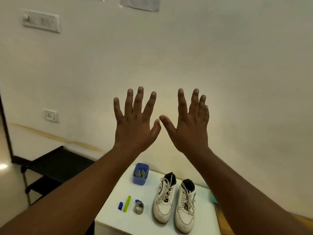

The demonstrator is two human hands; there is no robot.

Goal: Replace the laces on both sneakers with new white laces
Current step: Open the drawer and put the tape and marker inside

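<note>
Head: two sneakers (pixel 175 200), two raised hands (pixel 135 122), fingers spread.

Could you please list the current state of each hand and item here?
Left hand: raised, fingers spread, holding nothing.
Right hand: raised, open, holding nothing.
Left sneaker: laced, upright.
Right sneaker: laced, upright.
Blue container: uncovered, laces inside.
Tape roll: lying flat.

Plain room: wall sockets (pixel 50 115), black shelf (pixel 55 160).
</note>
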